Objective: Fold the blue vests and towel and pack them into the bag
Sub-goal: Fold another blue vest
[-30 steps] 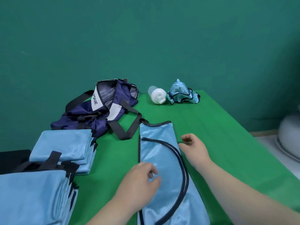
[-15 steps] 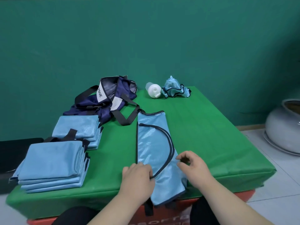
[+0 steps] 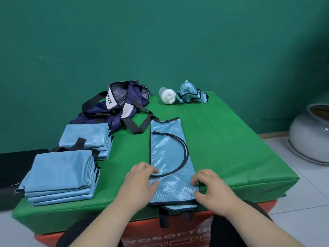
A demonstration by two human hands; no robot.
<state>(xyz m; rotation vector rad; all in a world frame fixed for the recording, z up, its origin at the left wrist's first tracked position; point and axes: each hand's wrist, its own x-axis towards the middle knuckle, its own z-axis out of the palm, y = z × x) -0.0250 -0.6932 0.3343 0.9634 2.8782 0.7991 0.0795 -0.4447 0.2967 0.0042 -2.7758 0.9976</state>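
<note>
Now, left hand (image 3: pixel 140 182), right hand (image 3: pixel 211 189), both pinching vest (image 3: pixel 169 152) edges

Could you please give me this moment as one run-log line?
phase: folding; vest: narrow strip on table; left hand: grips vest; right hand: grips vest; bag: open

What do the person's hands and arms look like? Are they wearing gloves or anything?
No gloves. The left hand and right hand are bare, and I can see no rings, watch or bracelet. No sleeves show either: both arms are uncovered all the way to the bottom edge of the picture.
</note>
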